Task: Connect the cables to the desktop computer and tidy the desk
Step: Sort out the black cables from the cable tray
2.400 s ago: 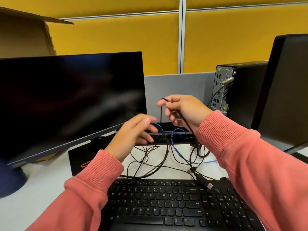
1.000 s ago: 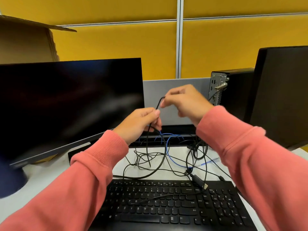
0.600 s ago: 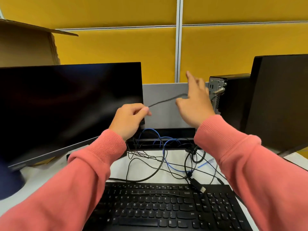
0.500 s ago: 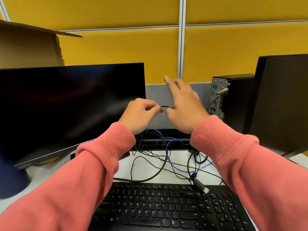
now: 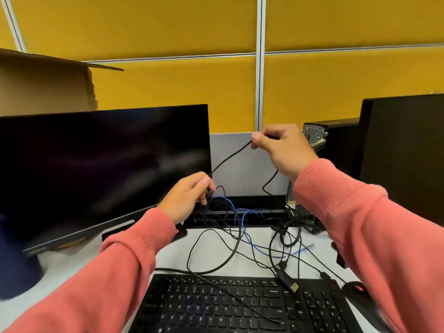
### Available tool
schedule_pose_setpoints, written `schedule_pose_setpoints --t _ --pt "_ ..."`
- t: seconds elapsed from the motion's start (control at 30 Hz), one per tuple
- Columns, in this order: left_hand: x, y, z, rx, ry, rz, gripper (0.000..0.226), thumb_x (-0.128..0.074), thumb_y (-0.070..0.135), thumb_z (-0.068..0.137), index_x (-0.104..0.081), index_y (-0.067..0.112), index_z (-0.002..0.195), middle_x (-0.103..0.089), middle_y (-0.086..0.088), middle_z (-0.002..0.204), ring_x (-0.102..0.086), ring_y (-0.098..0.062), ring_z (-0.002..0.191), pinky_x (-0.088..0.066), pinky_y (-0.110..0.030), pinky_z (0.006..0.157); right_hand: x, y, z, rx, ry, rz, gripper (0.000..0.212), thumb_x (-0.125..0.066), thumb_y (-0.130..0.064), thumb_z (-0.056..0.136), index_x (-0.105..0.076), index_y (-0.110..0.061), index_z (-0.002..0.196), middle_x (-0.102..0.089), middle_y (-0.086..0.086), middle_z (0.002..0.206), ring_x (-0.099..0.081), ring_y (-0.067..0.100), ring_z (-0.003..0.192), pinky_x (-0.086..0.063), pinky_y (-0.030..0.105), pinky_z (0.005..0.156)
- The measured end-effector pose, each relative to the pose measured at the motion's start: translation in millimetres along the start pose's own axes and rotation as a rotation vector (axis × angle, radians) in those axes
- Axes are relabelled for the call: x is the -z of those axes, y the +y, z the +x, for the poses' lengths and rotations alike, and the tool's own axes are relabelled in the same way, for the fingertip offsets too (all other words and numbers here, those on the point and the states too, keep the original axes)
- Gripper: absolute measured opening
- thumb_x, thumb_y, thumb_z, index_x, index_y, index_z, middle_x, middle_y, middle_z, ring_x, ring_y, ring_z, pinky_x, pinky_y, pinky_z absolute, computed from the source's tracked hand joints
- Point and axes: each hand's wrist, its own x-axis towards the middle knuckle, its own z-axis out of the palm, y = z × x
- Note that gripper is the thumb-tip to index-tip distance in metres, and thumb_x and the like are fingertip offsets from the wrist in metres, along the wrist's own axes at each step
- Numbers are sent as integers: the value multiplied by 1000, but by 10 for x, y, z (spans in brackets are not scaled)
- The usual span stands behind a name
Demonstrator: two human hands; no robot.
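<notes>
Black keys of the keyboard (image 5: 240, 306) lie nearest me on the desk (image 5: 211, 243); a loose USB plug (image 5: 293, 286) rests on its top edge. Just beyond, a tangle of black leads and one blue cable (image 5: 242, 224) spreads across the desk.

Above the tangle I hold one thin black cable (image 5: 229, 157) between both hands. My left hand (image 5: 186, 198) is lower and nearer to me, with its fingers curled round the cable. My right hand (image 5: 280, 146) is raised, higher and farther out, pinching the same cable between thumb and forefinger. The held span runs up and to the right from left hand to right hand; a slack length hangs below the right hand into the tangle.

The monitor (image 5: 103, 164) stands far left. The desktop computer (image 5: 336, 150) stands far right, its rear port panel (image 5: 315, 137) just beside my right hand. I judge the right hand, being nearer, should carry the cable's end to those ports. Which end this cable leads to, I cannot tell.
</notes>
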Motion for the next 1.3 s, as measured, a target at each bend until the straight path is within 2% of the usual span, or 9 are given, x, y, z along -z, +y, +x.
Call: schedule_pose_setpoints --t 0.07,0.17,0.23,0.37,0.6,0.77,0.97,1.17,1.3 --pt "14 0 31 5 70 -23 31 -43 25 109 -70 19 93 -53 18 64 -52 -1 63 -59 -43 82 -14 54 27 -51 -58 -182 20 -60 -22 100 -75 -17 88 -71 -1 98 -60 11 85 -41 23 70" --pt "48 189 78 -71 141 56 28 -47 28 108 -73 25 98 -62 28 71 -56 6 68 -48 -13 66 -99 98 -20 -100 -148 -437 38 -50 1 93 -68 -23 118 -55 3 129 -56 24 114 -47 37 96" --pt "43 309 134 -146 154 116 26 -51 31 106 -76 26 98 -71 15 81 -62 -3 79 -48 -20 72 -165 35 -71 -3 -169 -445 58 -48 5 87 -57 -26 135 -47 2 140 -46 25 130 -40 42 109" --pt "-21 502 246 -262 88 175 22 -58 28 103 -78 22 99 -73 -4 82 -64 -22 81 -49 -38 76 -308 -92 -99 16 -304 -287 48 -59 -30 98 -49 -21 144 -59 2 129 -57 21 120 -43 30 94" --pt "89 211 102 -82 -80 116 28 -55 33 104 -74 23 86 -61 3 63 -56 -9 61 -48 -30 71 -144 -3 -20 100 -236 -230 26 -58 -30 101 -75 -15 89 -55 -6 68 -46 8 62 -36 27 63" --pt "45 -167 -87 36 -103 203 36 -50 36 105 -70 22 79 -71 -3 84 -66 -28 88 -51 -50 92 -62 -2 12 122 -66 -91 24 -56 -25 103 -72 -14 89 -49 -13 66 -44 -5 55 -33 14 54" --pt "29 -250 -116 71 -107 192 34 -48 37 106 -70 25 82 -74 6 92 -66 -17 93 -51 -41 95 0 -88 124 171 160 38 24 -54 -22 103 -71 -12 90 -54 -19 63 -50 -13 57 -37 12 56" --pt "-68 -219 14 -8 -120 278 23 -54 35 103 -69 27 87 -69 4 90 -64 -17 89 -53 -40 85 96 -193 279 166 397 185 25 -53 -23 104 -71 -11 93 -52 -22 62 -45 -8 54 -35 12 55" --pt "-47 -60 251 -97 63 319 23 -58 33 99 -70 22 83 -67 4 78 -62 -14 77 -51 -37 77 87 -49 259 96 301 -13 26 -50 -23 105 -70 -9 96 -52 -16 68 -46 -4 56 -32 14 51"
